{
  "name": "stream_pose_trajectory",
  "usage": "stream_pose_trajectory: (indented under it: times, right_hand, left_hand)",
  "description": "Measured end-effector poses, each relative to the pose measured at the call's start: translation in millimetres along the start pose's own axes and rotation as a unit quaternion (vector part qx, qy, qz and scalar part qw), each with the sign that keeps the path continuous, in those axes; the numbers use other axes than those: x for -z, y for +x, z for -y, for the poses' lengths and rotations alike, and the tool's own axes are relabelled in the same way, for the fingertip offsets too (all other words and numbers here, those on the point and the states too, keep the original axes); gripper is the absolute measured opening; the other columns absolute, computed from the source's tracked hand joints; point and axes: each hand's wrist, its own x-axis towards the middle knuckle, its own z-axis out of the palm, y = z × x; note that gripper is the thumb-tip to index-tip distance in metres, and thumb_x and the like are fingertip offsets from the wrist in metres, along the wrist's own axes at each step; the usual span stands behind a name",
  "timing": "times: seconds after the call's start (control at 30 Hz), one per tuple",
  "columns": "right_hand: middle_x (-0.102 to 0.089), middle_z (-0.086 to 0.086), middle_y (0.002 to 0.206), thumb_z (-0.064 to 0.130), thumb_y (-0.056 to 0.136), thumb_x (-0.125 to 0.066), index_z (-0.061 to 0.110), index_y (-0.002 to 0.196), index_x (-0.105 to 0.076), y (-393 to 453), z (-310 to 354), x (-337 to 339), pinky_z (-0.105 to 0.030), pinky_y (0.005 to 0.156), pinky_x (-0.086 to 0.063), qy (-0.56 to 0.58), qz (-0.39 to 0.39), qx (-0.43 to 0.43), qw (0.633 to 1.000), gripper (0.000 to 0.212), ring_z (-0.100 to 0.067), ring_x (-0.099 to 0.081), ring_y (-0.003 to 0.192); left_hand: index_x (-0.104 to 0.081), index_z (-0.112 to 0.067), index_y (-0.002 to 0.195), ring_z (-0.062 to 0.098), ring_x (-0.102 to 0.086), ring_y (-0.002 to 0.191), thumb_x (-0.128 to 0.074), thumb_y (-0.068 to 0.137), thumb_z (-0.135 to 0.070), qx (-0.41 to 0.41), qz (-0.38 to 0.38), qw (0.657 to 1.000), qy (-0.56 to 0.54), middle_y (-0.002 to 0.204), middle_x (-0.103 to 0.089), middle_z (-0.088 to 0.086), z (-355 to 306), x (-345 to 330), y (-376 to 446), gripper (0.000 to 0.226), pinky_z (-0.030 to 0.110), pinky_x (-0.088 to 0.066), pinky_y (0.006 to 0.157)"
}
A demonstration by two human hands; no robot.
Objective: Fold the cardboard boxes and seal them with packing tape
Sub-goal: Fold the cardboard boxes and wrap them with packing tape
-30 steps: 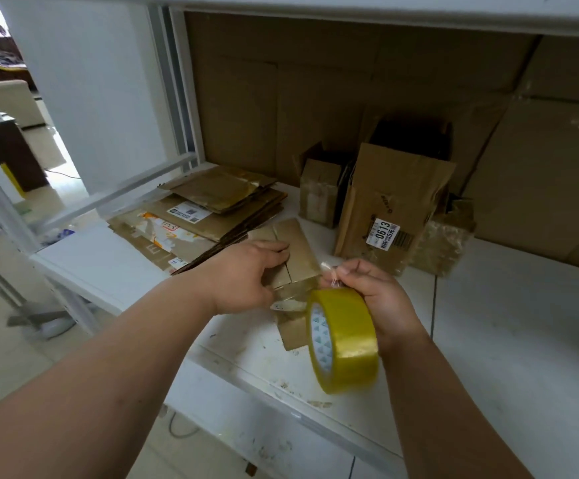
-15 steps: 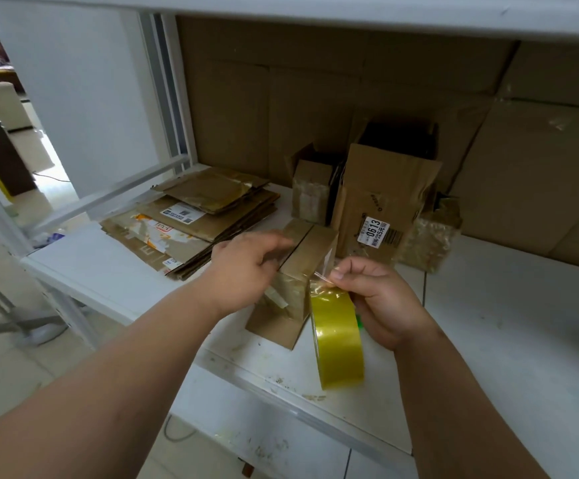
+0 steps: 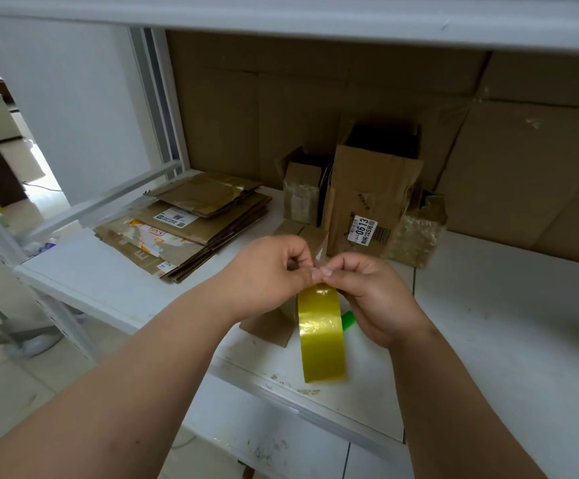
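The tape roll (image 3: 320, 331) is held below the right hand (image 3: 372, 299), its free end pinched by the left hand (image 3: 270, 274), the small box (image 3: 310, 236) just behind; self-sticking is risked if slack forms.

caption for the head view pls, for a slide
Both hands pick at the yellow tape roll over a small box.

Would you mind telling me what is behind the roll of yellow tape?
Behind the tape roll stands a small cardboard box, partly hidden by both hands, and something green that cannot be identified. The box's seam is covered.
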Motion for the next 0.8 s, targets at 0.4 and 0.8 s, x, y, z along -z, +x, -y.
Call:
stream_pose_trajectory:
  times: [0.4,0.8]
  right_hand:
    - [-0.073,0.001,0.116,0.038,0.071,-0.072,0.021,0.130,-0.060,-29,2,10,-0.043,0.108,-0.044,-0.048,-0.074,-0.026,0.996,0.062,-0.015,-0.065,0.113]
    - [-0.072,-0.001,0.092,0.018,0.074,-0.073,0.010,0.098,-0.070,-61,0,13,-0.026,0.083,-0.051,-0.077,0.154,-0.051,0.984,0.026,-0.015,-0.066,0.088]
  left_hand:
    - [-0.059,-0.022,0.073,0.027,-0.069,0.077,-0.065,0.094,-0.025,0.028,-0.113,0.990,-0.074,0.085,-0.070,0.003,8,-11,-8,0.022,0.050,-0.059,0.071]
    - [-0.060,-0.015,0.068,0.033,-0.072,0.074,-0.067,0.094,-0.018,0.117,-0.192,0.946,-0.234,0.077,-0.068,0.013,24,9,-16,0.027,0.040,-0.062,0.062]
